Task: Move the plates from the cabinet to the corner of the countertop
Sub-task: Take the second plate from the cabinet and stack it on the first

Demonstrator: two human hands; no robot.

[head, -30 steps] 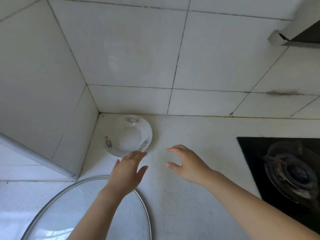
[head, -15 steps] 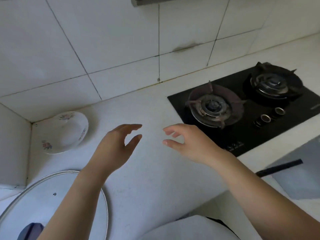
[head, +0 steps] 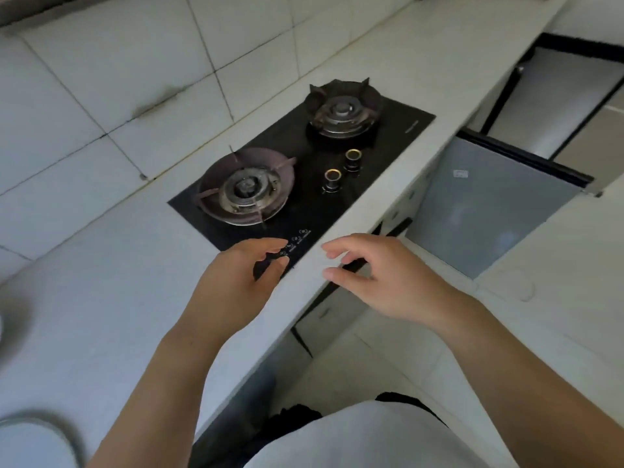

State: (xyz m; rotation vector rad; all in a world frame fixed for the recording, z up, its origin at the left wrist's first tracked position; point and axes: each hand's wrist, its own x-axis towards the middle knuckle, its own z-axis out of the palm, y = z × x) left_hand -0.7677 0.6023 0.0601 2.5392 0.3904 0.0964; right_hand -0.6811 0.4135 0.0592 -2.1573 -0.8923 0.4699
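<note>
My left hand (head: 233, 282) hovers over the white countertop (head: 101, 298) at the near corner of the black hob, fingers loosely spread, holding nothing. My right hand (head: 381, 282) hangs just past the counter's front edge, fingers relaxed and empty. An open cabinet door (head: 483, 204) with a grey inner face stands out below the counter to the right. Only a sliver of the flowered plate's rim (head: 1, 327) shows at the far left edge. No other plates are in view.
A black two-burner gas hob (head: 304, 170) with two knobs is set in the counter ahead. A glass lid's rim (head: 50, 430) lies at the bottom left. White tiled wall runs behind. Pale floor tiles lie below the counter edge.
The view has swung right, away from the corner with the flowered plate, towards the hob and the open cabinet door. Both empty hands have moved right with it.
</note>
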